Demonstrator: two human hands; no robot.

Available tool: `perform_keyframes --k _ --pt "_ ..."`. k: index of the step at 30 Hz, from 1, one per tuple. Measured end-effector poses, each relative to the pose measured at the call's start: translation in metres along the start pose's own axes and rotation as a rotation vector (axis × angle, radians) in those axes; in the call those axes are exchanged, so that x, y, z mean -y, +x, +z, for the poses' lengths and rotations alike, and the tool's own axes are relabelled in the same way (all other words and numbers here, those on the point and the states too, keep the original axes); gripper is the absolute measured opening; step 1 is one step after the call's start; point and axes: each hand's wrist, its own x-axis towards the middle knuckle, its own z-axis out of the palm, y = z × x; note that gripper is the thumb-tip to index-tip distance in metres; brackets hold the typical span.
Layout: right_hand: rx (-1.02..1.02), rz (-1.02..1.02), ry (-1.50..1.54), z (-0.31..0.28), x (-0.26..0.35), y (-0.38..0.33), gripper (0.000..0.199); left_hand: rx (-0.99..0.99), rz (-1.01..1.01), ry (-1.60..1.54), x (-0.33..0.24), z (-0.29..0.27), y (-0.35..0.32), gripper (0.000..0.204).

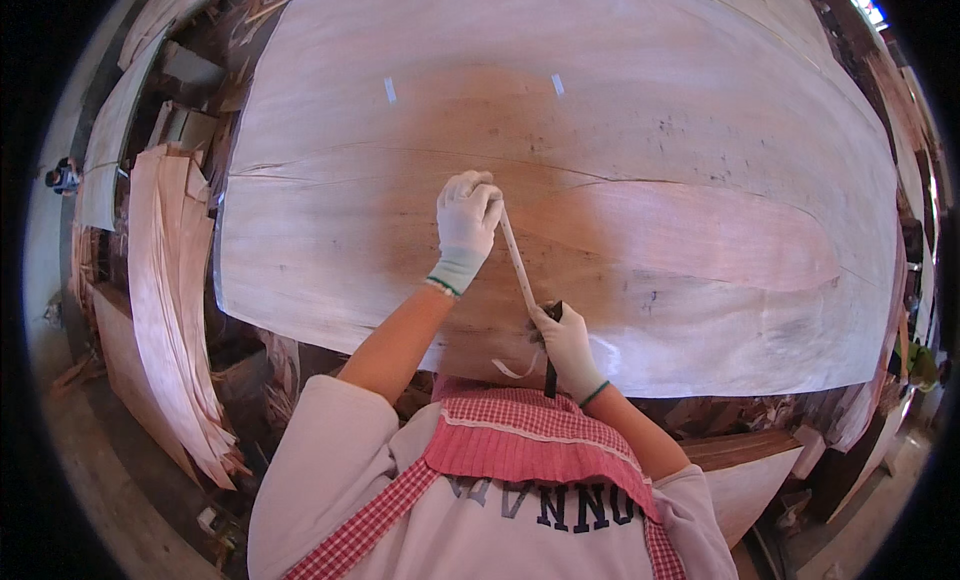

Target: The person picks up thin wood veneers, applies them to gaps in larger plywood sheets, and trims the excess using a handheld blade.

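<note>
Both my hands wear white gloves above a large pale wood veneer sheet [330, 220]. My left hand [466, 220] is closed, its fingers pinching the upper end of a strip of white tape [517, 255] with dark dots along it. The strip runs taut down to my right hand [568, 350], which is closed on it and on a slim black tool [551, 378]. Most of that tool is hidden by the fingers, so its kind is unclear. A loose tail of tape [515, 370] curls beside the right hand, near the sheet's front edge.
Two short pale tape pieces [390, 90] are stuck on the sheet further away. A long crack line crosses it, above a smoother pinkish oval patch [710, 230]. Stacked veneer strips [165, 300] stand at the left; boards [740, 470] and scraps lie at the lower right.
</note>
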Motion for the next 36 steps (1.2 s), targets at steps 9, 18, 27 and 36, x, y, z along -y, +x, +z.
perform_keyframes --k 9,18,27,36 --pt "-0.303 -0.54 -0.809 -0.043 0.011 0.018 0.018 0.149 0.103 0.345 -0.012 0.001 -0.025 0.049" --pt "-0.338 -0.032 0.223 -0.152 -0.021 -0.01 0.02 0.221 0.32 0.191 -0.181 0.125 0.01 0.054" --pt "-0.456 -0.322 -0.383 -0.252 -0.001 -0.007 0.02 0.27 0.489 0.336 -0.21 0.179 -0.006 0.062" --pt "-0.479 -0.18 0.299 -0.278 -0.052 -0.023 0.02 0.224 0.371 0.225 -0.279 0.229 -0.005 0.054"
